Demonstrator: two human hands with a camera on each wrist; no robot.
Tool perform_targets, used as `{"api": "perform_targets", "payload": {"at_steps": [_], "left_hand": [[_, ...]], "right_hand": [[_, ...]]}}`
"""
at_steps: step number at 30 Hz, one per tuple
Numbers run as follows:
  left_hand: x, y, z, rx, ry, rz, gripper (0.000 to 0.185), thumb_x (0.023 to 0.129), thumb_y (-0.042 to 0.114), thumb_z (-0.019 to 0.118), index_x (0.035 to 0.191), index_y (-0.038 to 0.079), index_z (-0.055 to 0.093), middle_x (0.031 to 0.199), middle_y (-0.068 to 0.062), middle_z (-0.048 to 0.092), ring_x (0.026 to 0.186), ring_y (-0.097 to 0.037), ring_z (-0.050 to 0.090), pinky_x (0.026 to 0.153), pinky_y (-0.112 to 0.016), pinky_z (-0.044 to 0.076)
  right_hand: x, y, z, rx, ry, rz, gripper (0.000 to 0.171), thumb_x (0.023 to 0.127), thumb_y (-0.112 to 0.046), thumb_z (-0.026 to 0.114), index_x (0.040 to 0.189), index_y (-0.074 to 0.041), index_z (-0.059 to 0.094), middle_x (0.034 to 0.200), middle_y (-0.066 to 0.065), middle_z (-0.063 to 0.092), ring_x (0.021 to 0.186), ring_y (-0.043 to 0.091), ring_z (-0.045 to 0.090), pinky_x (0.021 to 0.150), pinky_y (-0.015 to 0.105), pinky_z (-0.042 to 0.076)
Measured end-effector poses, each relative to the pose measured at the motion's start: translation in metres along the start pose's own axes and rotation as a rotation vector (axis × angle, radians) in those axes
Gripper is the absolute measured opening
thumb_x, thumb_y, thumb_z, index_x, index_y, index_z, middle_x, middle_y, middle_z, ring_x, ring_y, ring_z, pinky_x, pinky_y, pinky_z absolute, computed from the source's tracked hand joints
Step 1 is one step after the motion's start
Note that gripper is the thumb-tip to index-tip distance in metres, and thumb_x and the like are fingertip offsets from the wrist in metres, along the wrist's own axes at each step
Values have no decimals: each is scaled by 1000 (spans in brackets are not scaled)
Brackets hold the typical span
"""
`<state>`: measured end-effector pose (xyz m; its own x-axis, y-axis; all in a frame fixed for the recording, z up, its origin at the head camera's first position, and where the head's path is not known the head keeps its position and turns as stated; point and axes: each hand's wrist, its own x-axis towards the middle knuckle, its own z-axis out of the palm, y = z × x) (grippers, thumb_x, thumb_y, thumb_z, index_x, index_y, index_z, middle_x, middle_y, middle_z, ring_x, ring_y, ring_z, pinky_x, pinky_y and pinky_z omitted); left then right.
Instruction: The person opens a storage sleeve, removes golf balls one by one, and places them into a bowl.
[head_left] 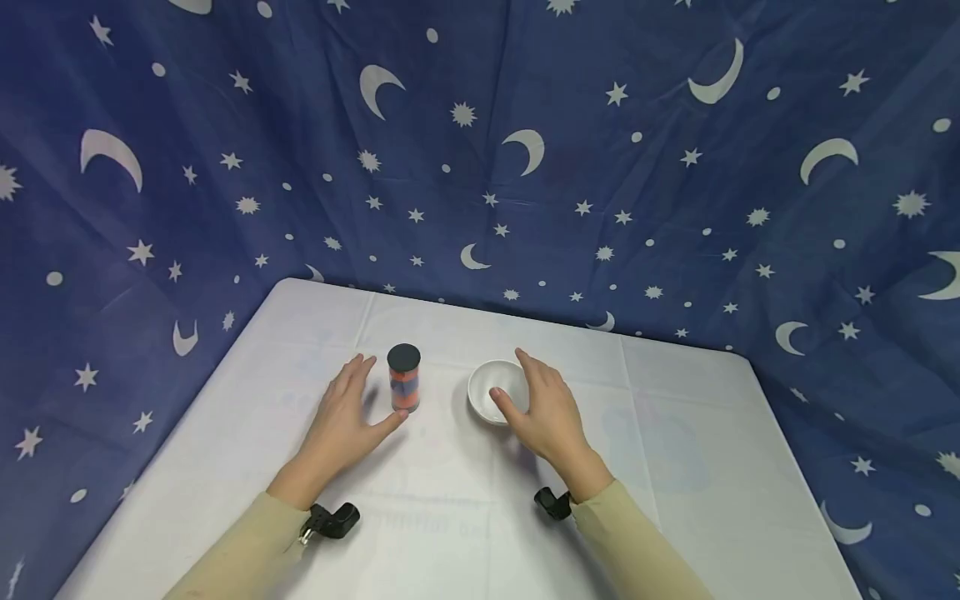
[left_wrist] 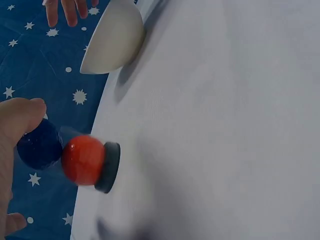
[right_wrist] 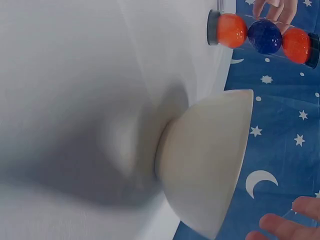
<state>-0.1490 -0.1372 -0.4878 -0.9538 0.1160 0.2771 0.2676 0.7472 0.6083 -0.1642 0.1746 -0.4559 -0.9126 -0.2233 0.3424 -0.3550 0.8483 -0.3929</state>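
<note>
A clear tube (head_left: 404, 385) with dark end caps stands upright on the table, left of the middle in the head view. Inside it, in the right wrist view, a blue ball (right_wrist: 265, 36) sits between two orange balls. My left hand (head_left: 348, 415) is spread beside the tube, thumb and fingers apart, the thumb tip close to its base. A white bowl (head_left: 484, 385) rests upright to the right of the tube, with no contents showing. Over and beside its right side is my right hand (head_left: 551, 414), fingers extended, thumb above the bowl's opening and overlapping it in this view.
The table (head_left: 705, 467) is covered by a white cloth with fold creases. Behind it and along its sides hangs a blue curtain (head_left: 570, 250) printed with moons and stars. Each wrist carries a small black camera mount, such as the left mount (head_left: 333, 521).
</note>
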Motion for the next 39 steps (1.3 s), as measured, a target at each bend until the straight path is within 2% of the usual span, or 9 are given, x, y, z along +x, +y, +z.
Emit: {"api": "perform_targets", "payload": {"at_steps": [6,11,18,21,26,32,35,39], "left_hand": [[6,7,11,-146,-24,-32,93,79,50,75,148,5,31,149,-20,31,134,-37,35,104,-55,33],[8,8,19,-226,-30,-74,89,80,43,76,147,4,32,144,-21,39,131,-37,41,104,-53,36],[15,9,28,-441,-52,-125,79,85,32,76,146,5,33,139,-19,46,127,-36,46,103,-49,38],[17,10,32,-490,-45,-139,73,85,26,76,142,3,37,136,-21,48,124,-38,49,102,-50,39],[17,12,37,-490,-18,-155,62,86,19,75,136,2,44,129,-21,53,118,-38,55,99,-50,43],[16,14,38,-478,5,-155,56,86,19,74,134,5,48,125,-16,56,115,-33,57,97,-46,46],[14,17,38,-440,3,-129,55,85,20,76,132,6,50,121,-13,58,111,-28,58,92,-42,49],[11,23,40,-354,-11,-40,52,84,22,77,130,12,54,117,-7,58,106,-23,58,86,-42,50]], "right_hand": [[6,-5,5,42,16,9,71,92,-60,49,145,-13,43,135,10,54,122,29,50,99,47,41],[9,-10,10,57,-8,30,70,91,-61,49,144,-15,44,134,9,55,122,27,51,97,46,43],[17,-18,16,78,-15,32,70,91,-62,49,144,-17,45,134,5,55,123,24,50,94,47,45],[19,-22,19,89,-13,25,70,90,-65,48,144,-20,46,134,2,55,124,22,50,95,46,46],[20,-26,22,95,-26,19,72,88,-67,48,144,-21,46,134,1,56,123,21,50,96,45,45],[20,-33,20,93,-25,-8,72,88,-67,49,143,-21,46,132,1,57,121,21,52,94,44,46],[19,-36,17,96,-27,-25,72,88,-67,48,143,-20,47,133,-1,57,121,20,53,96,43,45],[17,-40,13,110,-17,-65,71,89,-66,48,140,-17,50,130,1,59,119,22,54,98,42,43]]}}
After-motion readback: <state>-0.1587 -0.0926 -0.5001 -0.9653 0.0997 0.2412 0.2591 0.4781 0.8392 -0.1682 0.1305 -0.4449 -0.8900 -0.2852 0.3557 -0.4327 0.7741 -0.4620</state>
